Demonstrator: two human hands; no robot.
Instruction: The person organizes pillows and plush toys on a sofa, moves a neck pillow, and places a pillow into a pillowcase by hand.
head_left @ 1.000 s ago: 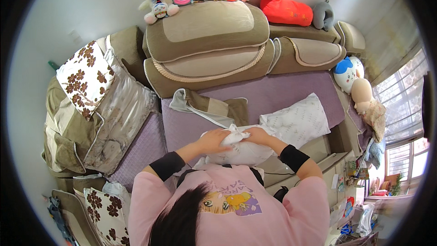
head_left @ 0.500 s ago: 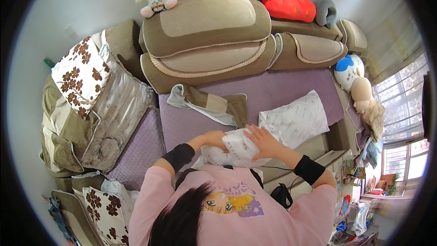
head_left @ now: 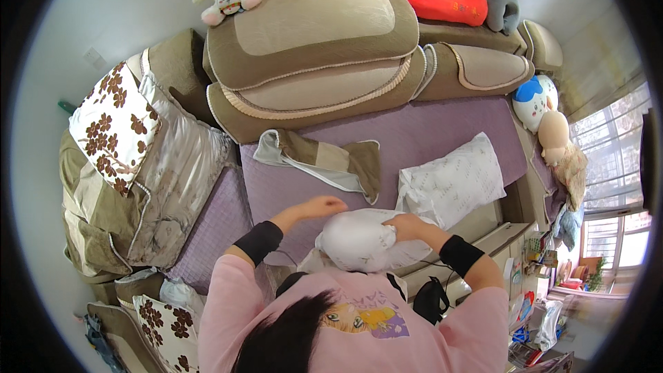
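A bulging white pillow (head_left: 360,238) with faint print rests against my front at the sofa's near edge. My right hand (head_left: 409,228) is closed on its upper right part, the fingers pinching the fabric. Just above the pillow's upper left side, my left hand (head_left: 324,206) hovers with its fingers stretched out and nothing in them. A second white printed pillow (head_left: 452,178) lies flat to the right, close beyond my right hand. Past my left hand lies a crumpled olive and beige cushion cover (head_left: 324,160), its pale lining partly turned out.
Purple quilted padding (head_left: 442,121) covers the sofa seat. Large olive back cushions (head_left: 311,41) line the far side, with plush toys (head_left: 442,0) above. Covers with brown flowers (head_left: 114,128) drape the left arm. A black bag (head_left: 430,300) sits near my right elbow.
My left hand has come off the pillow and moved up and left. The right hand has shifted from lying flat on top to gripping the fabric. The pillow looks rounder and smoother.
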